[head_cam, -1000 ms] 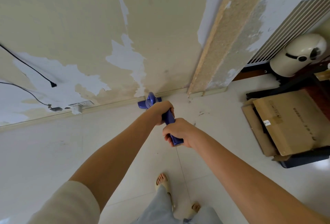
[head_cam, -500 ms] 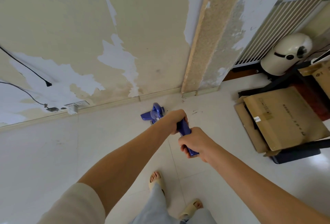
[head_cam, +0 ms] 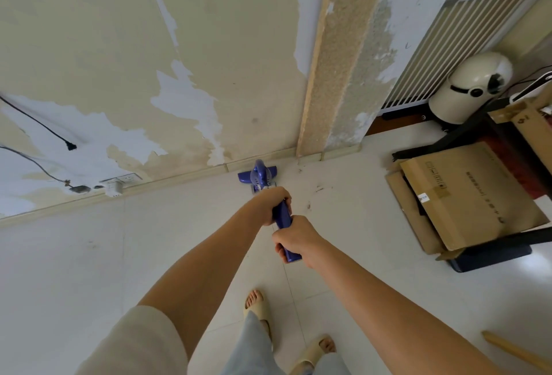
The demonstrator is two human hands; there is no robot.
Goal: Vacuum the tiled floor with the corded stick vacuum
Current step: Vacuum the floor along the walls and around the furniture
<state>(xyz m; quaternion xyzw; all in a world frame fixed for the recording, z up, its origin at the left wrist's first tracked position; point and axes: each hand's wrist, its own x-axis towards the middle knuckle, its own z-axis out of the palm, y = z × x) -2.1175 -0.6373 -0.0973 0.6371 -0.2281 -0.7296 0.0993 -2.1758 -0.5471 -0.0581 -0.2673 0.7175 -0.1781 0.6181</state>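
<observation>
Standing in beige slippers (head_cam: 312, 353) on the tiled floor (head_cam: 89, 270), a person grips the blue handle (head_cam: 283, 220) of the vacuum (head_cam: 259, 177) with both hands, the right hand (head_cam: 294, 237) curled around its near end and the left hand (head_cam: 276, 204) wrapped around it just beyond. The vacuum's head sits on the floor against the skirting at the foot of the peeling wall (head_cam: 209, 46), near dark specks of dirt (head_cam: 313, 195). Flattened cardboard boxes (head_cam: 466, 195) lie toward the floor's right edge, with a white helmet (head_cam: 472, 87) beyond them.
</observation>
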